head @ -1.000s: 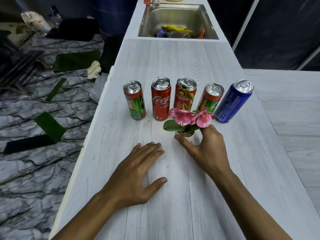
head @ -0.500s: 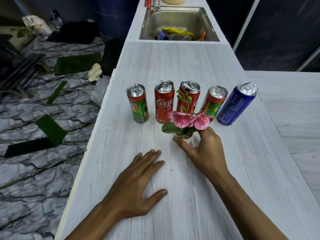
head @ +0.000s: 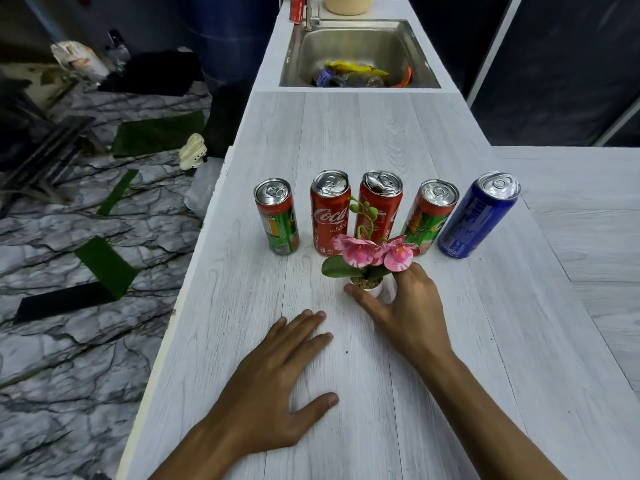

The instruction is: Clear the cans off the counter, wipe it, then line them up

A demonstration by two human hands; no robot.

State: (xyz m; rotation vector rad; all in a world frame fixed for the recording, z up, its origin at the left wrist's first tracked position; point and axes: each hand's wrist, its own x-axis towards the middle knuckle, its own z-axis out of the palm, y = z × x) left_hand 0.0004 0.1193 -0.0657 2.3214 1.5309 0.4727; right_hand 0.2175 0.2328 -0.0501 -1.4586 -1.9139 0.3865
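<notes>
Five slim cans in a row across the white wood-grain counter (head: 381, 140): green-and-red can (head: 278, 220), Coca-Cola can (head: 329, 213), second red can (head: 381, 206), another green-and-red can (head: 431, 213), blue can (head: 478, 216). All upright, near each other but apart. Probably light, thin-walled, smooth and slippery, easily dented or tipped; best gripped around mid-body, thumb opposite fingers, not at the rim. Right hand (head: 405, 313) cupped around the small white pot of the artificial orchid (head: 367, 258), just in front of the row. Left hand (head: 273, 386) flat on the counter, fingers spread, holding nothing. Sink (head: 412, 39) well beyond.
</notes>
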